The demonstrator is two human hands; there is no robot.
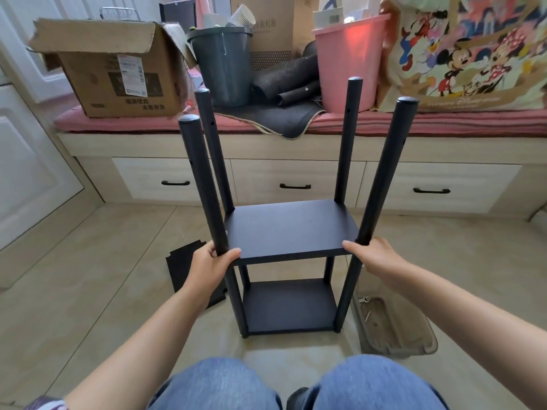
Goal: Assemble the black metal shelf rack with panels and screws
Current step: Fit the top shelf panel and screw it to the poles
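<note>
The black shelf rack stands upright on the floor in front of my knees. It has four round posts and two panels fixed in place, a middle panel and a lower panel. My left hand grips the near left post at the level of the middle panel. My right hand grips the near right post at the same height, its thumb lying along the panel's front edge. A loose black panel lies flat on the floor left of the rack.
A beige tray with a few screws sits on the floor right of the rack. Behind stands a bench with drawers, loaded with a cardboard box, a grey bucket, a pink bin and a cartoon bag.
</note>
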